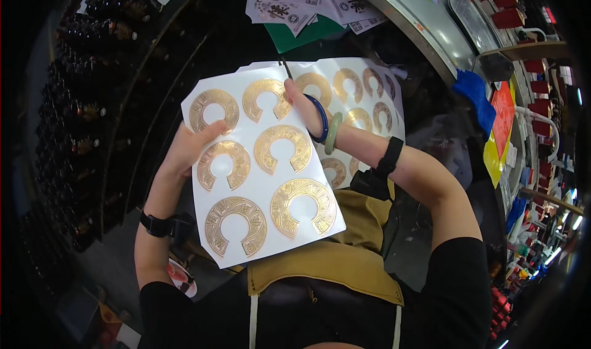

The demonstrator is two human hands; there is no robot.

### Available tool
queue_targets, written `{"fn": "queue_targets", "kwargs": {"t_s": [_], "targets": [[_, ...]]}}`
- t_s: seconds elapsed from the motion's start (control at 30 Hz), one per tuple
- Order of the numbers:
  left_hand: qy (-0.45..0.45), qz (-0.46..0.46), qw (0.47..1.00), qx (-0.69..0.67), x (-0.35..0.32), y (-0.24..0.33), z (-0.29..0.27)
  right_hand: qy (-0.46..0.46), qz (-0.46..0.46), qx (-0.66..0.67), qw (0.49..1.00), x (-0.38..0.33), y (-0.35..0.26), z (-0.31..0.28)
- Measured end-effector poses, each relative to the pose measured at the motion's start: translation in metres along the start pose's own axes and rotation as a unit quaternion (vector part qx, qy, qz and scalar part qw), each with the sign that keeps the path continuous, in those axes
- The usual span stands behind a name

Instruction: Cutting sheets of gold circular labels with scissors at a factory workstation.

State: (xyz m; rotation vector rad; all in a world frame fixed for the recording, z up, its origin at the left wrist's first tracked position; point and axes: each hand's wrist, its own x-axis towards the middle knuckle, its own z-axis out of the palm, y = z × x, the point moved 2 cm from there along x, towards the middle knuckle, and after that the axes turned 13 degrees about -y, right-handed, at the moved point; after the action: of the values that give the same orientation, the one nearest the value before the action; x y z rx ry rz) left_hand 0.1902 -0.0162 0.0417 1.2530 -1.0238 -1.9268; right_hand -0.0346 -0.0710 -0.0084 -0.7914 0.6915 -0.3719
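My left hand (pixel 194 146) grips the left edge of a white sheet (pixel 271 226) printed with several gold horseshoe-shaped stickers, thumb on top. At the sheet's top edge, my right hand (pixel 300 101) holds blue-handled scissors (pixel 317 115) whose thin blades (pixel 285 67) point away from me. A blue ring handle and a pale green bangle sit at that wrist. A second sheet (pixel 363 93) of the same gold stickers lies underneath, to the right.
Crates of dark bottles (pixel 80 102) fill the left side. Printed label sheets (pixel 308 1) on a green mat lie ahead by a metal counter edge (pixel 418 22). Red boxes (pixel 498 4) and coloured papers (pixel 498 127) crowd the right. A mustard apron (pixel 345 263) covers my lap.
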Motion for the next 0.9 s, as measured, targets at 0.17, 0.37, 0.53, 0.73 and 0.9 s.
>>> {"fn": "queue_targets", "kwargs": {"t_s": [0.17,0.37,0.53,0.73,0.9], "targets": [[0.008,-0.008,1.000,-0.029,0.001,-0.008,-0.004,-0.053,0.012,0.019,0.998,-0.017,-0.029,0.007],[0.012,-0.014,1.000,-0.005,0.001,-0.006,-0.002,-0.023,0.123,0.028,0.992,-0.025,-0.043,-0.001],[0.002,-0.026,1.000,0.013,-0.002,-0.008,-0.002,-0.040,0.103,0.009,0.994,-0.006,-0.011,-0.020],[0.021,-0.034,0.999,0.033,0.000,-0.015,-0.002,-0.012,-0.017,-0.051,0.998,0.006,0.010,-0.021],[0.046,0.037,0.998,-0.028,0.009,-0.006,0.017,0.164,0.032,-0.207,0.964,-0.046,0.000,-0.029]]}}
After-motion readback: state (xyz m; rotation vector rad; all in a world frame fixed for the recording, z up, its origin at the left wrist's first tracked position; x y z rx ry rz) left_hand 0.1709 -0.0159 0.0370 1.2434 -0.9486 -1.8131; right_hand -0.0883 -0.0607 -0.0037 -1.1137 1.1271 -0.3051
